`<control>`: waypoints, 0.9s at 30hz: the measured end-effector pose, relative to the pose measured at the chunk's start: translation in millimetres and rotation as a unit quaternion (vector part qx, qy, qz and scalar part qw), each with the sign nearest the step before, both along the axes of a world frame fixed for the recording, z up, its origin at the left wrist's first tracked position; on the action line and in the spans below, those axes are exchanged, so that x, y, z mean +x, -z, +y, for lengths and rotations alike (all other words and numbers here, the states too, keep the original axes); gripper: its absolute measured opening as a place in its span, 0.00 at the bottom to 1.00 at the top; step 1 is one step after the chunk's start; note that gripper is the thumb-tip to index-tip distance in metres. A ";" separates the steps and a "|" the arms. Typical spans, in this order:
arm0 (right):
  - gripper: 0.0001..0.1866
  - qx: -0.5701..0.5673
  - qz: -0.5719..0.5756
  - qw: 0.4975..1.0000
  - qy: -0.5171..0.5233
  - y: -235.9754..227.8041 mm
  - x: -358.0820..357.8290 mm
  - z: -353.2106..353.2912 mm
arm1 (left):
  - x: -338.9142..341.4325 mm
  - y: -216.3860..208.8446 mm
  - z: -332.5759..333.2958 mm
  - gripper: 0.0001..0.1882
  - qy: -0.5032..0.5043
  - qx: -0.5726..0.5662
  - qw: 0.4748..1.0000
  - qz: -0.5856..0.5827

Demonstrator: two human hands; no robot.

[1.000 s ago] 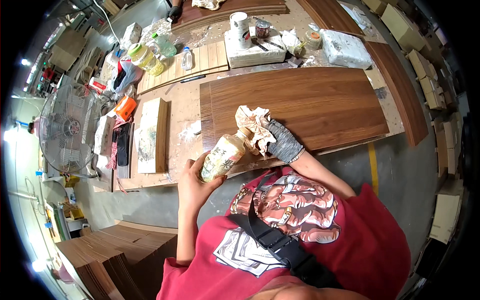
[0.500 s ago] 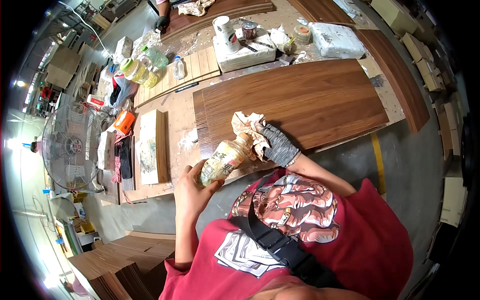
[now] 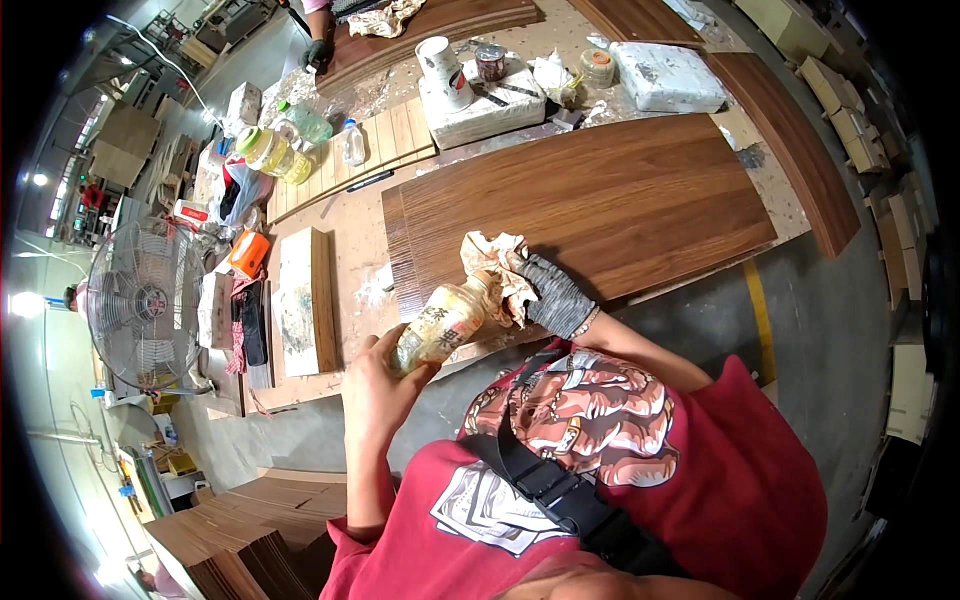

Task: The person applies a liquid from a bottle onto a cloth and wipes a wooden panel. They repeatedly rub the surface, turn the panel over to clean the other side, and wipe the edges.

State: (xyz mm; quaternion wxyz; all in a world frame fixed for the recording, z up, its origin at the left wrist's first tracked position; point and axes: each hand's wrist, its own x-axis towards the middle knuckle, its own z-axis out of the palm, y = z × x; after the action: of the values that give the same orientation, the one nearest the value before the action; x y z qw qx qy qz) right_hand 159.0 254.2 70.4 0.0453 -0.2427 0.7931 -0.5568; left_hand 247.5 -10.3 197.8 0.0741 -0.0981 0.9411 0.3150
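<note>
My bare left hand (image 3: 385,385) is wrapped round the base of a plastic bottle (image 3: 438,325) with a pale, printed label. The bottle is tilted, its neck pointing up and to the right against a crumpled, stained cloth (image 3: 500,262). In a grey knit glove, my right hand (image 3: 560,297) grips that cloth at the bottle's mouth; the fingertips are partly hidden by it. Beneath both lies a dark brown wood-grain panel (image 3: 590,205) on the worktable, with the cloth above its near left part.
Left of the panel stands a pale wooden block (image 3: 305,300). Beyond it are a white wrapped block (image 3: 485,110) bearing a white cup (image 3: 445,75), and several bottles, one with yellow liquid (image 3: 272,155). A fan (image 3: 148,303) stands left. A co-worker's gloved hand (image 3: 316,55) shows at the far side.
The bottle and my left hand have shifted very slightly left and down. My right hand still holds the cloth at the bottle's mouth, almost unmoved.
</note>
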 end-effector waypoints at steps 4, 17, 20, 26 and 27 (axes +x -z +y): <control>0.24 -0.025 -0.055 0.998 0.003 1.4 -0.4 -4.3 | -1.6 -5.7 -0.3 0.33 0.004 -0.012 1.000 -0.005; 0.24 0.069 0.081 0.994 0.031 27.4 -0.2 -0.3 | -13.0 -30.7 -5.8 0.29 0.068 -0.060 0.996 -0.025; 0.25 -0.083 -0.144 0.986 0.008 8.3 2.1 -4.7 | -15.1 -32.4 -5.6 0.29 0.075 -0.051 0.996 -0.020; 0.21 -0.158 -0.137 0.978 -0.001 -3.9 6.1 -10.9 | -10.3 -24.0 -9.8 0.29 0.079 -0.054 0.995 -0.012; 0.21 -0.239 -0.259 0.936 -0.011 -13.0 2.0 -13.6 | -10.2 -21.8 -10.9 0.29 0.082 -0.049 0.995 -0.009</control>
State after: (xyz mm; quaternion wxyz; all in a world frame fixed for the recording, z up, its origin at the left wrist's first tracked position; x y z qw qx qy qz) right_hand 161.0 240.6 83.5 0.1959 -0.1019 0.5947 -0.7730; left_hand 237.3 -21.2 219.6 0.1030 -0.0266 0.9596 0.2603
